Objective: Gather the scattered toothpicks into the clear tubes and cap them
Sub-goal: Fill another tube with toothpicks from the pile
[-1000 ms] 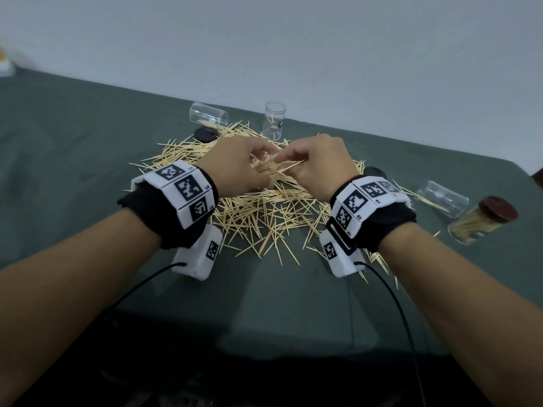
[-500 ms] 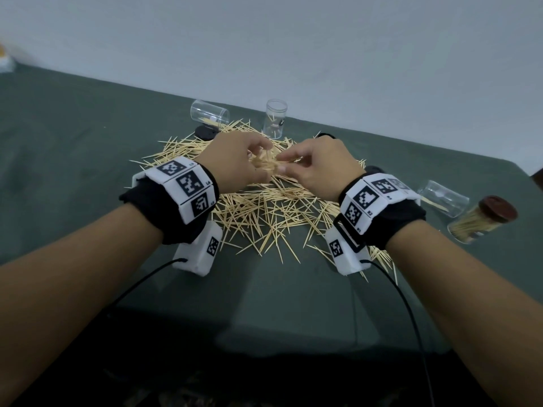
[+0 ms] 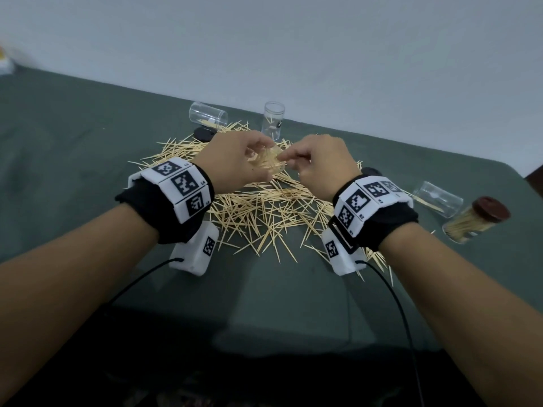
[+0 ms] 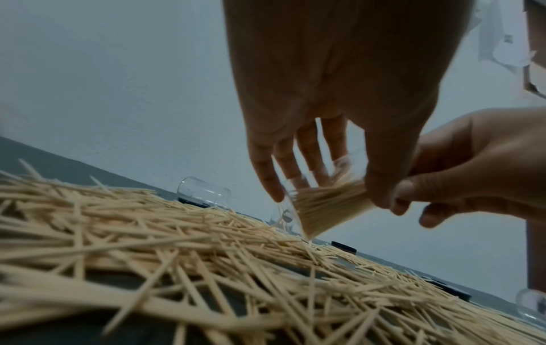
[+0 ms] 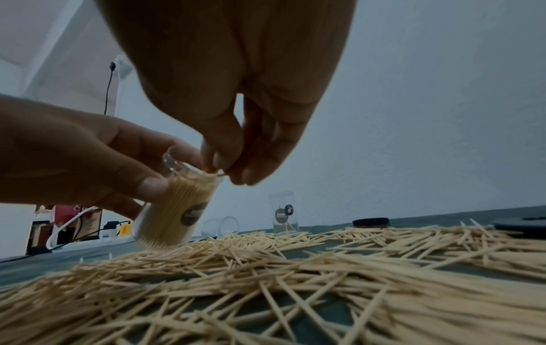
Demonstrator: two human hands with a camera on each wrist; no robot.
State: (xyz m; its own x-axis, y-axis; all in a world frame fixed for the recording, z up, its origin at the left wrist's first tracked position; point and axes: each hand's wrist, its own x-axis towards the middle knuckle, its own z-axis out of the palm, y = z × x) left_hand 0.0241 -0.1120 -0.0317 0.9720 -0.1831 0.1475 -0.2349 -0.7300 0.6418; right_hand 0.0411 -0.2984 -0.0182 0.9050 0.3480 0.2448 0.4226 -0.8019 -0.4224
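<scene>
Two hands are being held close together above the pile (image 3: 264,212) of loose toothpicks on the green table (image 3: 73,148). A clear tube (image 5: 174,205), packed nearly full of toothpicks, is being gripped by the left hand (image 3: 235,163), thumb and fingers wrapped around its wall, mouth tilted toward the right hand (image 3: 323,165). Fingertips (image 5: 220,161) of the right hand are being pinched together at the tube's mouth, touching the toothpick ends; whether a toothpick is being held in that pinch cannot be told. Beyond the grip, one tube (image 3: 273,120) is being kept upright and another tube (image 3: 208,115) is lying on its side, a dark cap (image 3: 204,133) just beside it. Well to the right of the grip, an empty tube (image 3: 437,198) is lying beside a filled, capped tube (image 3: 476,223).
</scene>
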